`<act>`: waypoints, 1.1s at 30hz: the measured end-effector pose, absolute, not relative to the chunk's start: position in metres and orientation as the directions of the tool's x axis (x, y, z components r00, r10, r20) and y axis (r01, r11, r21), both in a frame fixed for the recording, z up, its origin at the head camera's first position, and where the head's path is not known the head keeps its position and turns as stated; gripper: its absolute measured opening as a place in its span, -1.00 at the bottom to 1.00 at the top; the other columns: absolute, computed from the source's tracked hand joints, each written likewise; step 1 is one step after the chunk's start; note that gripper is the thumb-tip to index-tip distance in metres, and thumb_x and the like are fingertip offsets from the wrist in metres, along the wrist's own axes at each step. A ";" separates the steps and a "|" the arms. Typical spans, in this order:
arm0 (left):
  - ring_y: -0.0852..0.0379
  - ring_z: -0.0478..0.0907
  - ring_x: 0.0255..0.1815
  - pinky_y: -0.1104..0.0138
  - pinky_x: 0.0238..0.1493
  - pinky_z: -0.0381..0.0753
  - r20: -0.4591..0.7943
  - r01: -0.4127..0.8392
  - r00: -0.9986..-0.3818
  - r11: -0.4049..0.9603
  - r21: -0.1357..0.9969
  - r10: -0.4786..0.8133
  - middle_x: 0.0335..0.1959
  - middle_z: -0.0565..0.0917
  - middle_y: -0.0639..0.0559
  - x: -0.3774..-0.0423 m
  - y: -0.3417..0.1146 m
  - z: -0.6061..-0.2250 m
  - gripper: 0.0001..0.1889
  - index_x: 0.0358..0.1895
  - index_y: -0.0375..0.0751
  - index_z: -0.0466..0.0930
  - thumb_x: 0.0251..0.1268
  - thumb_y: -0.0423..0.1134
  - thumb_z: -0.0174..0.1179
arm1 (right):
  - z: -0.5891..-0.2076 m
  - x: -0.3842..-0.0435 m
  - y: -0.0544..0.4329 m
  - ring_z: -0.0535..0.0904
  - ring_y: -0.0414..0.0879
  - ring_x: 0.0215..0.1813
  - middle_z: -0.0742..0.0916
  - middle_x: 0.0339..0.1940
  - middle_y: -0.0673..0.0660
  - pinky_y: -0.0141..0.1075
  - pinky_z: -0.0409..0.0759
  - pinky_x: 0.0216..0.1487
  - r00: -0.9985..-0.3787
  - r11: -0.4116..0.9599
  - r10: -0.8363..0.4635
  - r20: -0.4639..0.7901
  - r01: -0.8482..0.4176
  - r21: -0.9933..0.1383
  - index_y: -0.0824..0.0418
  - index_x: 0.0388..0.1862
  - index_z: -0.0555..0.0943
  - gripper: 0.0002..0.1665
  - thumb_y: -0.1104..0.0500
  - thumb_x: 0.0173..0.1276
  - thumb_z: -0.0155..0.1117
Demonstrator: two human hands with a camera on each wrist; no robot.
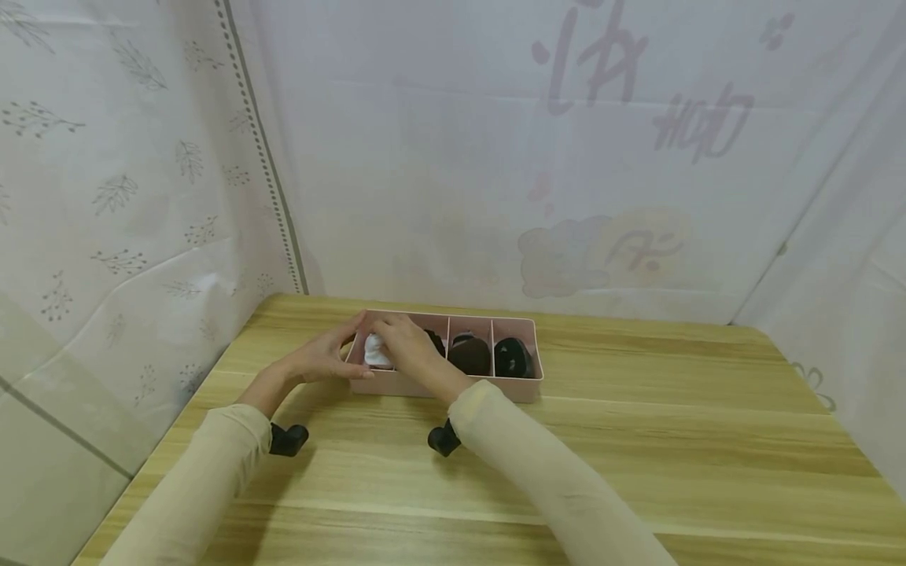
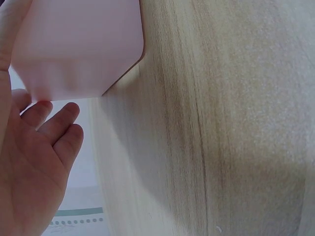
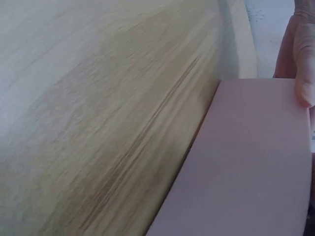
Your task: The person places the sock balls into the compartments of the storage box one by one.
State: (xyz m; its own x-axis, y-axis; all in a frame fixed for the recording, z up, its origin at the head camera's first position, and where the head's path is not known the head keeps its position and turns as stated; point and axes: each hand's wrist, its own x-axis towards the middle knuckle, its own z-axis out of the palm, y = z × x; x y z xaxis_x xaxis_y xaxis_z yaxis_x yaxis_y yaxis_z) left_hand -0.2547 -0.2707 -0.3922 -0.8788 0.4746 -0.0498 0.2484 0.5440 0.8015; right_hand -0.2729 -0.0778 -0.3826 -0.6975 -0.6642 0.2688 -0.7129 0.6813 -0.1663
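A long pink divided box [image 1: 453, 385] sits near the table's back edge. My left hand [image 1: 322, 358] holds its left end, thumb along the front wall and fingers round the far side; the left wrist view shows those fingers [image 2: 61, 123] bent at the wall. My right hand [image 1: 410, 346] reaches over the front wall into the left part, at a white rolled cloth bundle [image 1: 377, 351], perhaps a sock; its fingertips are hidden. To the right lie a black bundle [image 1: 435, 343], a brown one [image 1: 470, 356] and a dark green-black one [image 1: 511, 358], each in its own compartment.
The wood-grain table [image 1: 637, 440] extends to the right and towards me. Pale printed curtains [image 1: 439, 157] hang behind it and at both sides. Black wrist-mount parts [image 1: 289, 440] stick out under both forearms, above the tabletop.
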 end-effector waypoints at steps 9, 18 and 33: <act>-0.32 -0.15 0.48 -0.24 0.33 0.02 -0.052 0.248 -0.875 0.540 0.804 0.480 0.51 -0.18 -0.30 -0.256 -0.269 -0.393 0.15 0.50 -0.27 -0.34 0.05 -0.11 0.40 | -0.380 -0.274 -0.083 0.51 -0.13 0.20 0.68 0.03 0.02 -0.35 0.44 0.22 -0.719 0.720 -0.659 0.221 -0.688 -0.093 0.14 -0.07 0.66 -0.77 0.28 0.36 0.13; -0.37 -0.15 0.46 -0.25 0.32 0.03 -0.043 0.267 -0.864 0.530 0.805 0.502 0.50 -0.20 -0.36 -0.260 -0.268 -0.395 0.15 0.49 -0.29 -0.35 0.06 -0.12 0.39 | -0.384 -0.271 -0.073 0.54 -0.12 0.12 0.65 0.05 0.04 -0.36 0.48 0.16 -0.701 0.711 -0.691 0.175 -0.704 -0.010 0.13 0.09 0.58 -0.69 0.10 0.43 0.10; -0.36 -0.08 0.46 -0.23 0.33 0.02 -0.053 0.269 -0.883 0.596 0.757 0.466 0.49 -0.13 -0.38 -0.259 -0.281 -0.397 0.15 0.49 -0.30 -0.32 0.04 -0.07 0.39 | -0.392 -0.246 0.011 0.28 0.16 0.40 0.41 0.35 0.32 -0.03 0.22 0.40 -0.720 0.691 -0.593 0.360 -0.685 -0.231 0.32 0.33 0.35 -0.40 -0.02 0.46 0.01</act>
State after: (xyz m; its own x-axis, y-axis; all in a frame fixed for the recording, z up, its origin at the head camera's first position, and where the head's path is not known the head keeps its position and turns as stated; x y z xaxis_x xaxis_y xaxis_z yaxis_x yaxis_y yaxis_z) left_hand -0.2590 -0.2808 -0.3972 -0.8835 0.4656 -0.0525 0.2690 0.5958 0.7568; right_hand -0.2459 0.0109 -0.3921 -0.7201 -0.5929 0.3605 -0.6847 0.6914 -0.2306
